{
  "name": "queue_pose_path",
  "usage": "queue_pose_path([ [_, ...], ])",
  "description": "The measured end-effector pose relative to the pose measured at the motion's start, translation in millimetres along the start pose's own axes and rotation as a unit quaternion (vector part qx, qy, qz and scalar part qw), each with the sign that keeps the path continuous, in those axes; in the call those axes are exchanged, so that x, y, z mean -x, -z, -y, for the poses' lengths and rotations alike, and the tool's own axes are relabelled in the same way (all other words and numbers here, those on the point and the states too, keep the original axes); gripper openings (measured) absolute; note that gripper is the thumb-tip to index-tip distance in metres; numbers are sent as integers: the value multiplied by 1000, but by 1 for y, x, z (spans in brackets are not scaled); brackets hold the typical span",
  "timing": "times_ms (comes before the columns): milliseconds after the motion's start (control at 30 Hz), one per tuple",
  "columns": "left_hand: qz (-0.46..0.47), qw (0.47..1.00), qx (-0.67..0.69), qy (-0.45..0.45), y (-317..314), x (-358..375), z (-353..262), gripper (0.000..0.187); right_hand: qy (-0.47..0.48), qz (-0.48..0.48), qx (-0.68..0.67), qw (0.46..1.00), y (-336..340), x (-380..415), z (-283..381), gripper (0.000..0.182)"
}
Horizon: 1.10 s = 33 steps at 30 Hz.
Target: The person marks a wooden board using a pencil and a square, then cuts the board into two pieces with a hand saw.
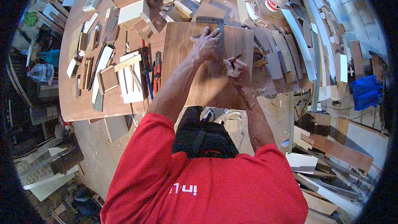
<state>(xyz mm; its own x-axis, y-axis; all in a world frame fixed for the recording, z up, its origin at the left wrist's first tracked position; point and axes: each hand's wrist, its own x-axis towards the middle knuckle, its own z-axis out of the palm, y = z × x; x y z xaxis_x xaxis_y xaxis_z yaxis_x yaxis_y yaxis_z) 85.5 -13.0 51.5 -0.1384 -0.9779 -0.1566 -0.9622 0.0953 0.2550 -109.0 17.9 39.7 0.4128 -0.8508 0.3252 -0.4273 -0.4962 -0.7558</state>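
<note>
A brown wood-grain board [178, 58] lies flat on the workbench in front of me. Across its far edge and down its middle runs a dark carpenter's square [209, 19], partly covered by my left hand [206, 45]. That hand presses down on the square with its fingers spread. To the right of the blade, my right hand [237, 67] is closed around a dark reddish pencil [235, 58], just above the board. The pencil's lower end and its contact with the board are hidden by the fingers.
Red-handled pliers [156, 72] and wooden offcuts crowd the workbench [99, 108] left of the board. A white glue bottle [276, 1] stands at the back right. Long strips [298, 41] lie at the right, with a blue cloth [366, 92] beyond.
</note>
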Motion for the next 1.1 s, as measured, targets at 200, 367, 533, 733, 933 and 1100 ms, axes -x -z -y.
queue_pose_path([
  [200, -38, 999, 23, 9, -6, 2, 0, 96, 1, 3, 4, 1000, 3, 21, 1, 14],
  [367, 1, 1000, -9, 11, -1, 3, -1, 80, 3, -8, 16, 1000, -3, -9, -4, 13],
  [533, -7, 999, -46, -5, 1, 3, -2, 71, -21, -27, 0, 999, -5, -50, -3, 14],
  [733, -25, 1000, 7, 17, -7, -1, 0, 59, -10, -38, 35, 999, -14, -101, -26, 17],
  [933, -10, 999, 23, 29, -5, 2, 0, 60, 8, -35, 102, 994, -26, -144, -54, 22],
  [1100, -14, 1000, 18, 16, -20, -7, 9, 68, -76, -24, 92, 993, -31, -145, -79, 26],
])
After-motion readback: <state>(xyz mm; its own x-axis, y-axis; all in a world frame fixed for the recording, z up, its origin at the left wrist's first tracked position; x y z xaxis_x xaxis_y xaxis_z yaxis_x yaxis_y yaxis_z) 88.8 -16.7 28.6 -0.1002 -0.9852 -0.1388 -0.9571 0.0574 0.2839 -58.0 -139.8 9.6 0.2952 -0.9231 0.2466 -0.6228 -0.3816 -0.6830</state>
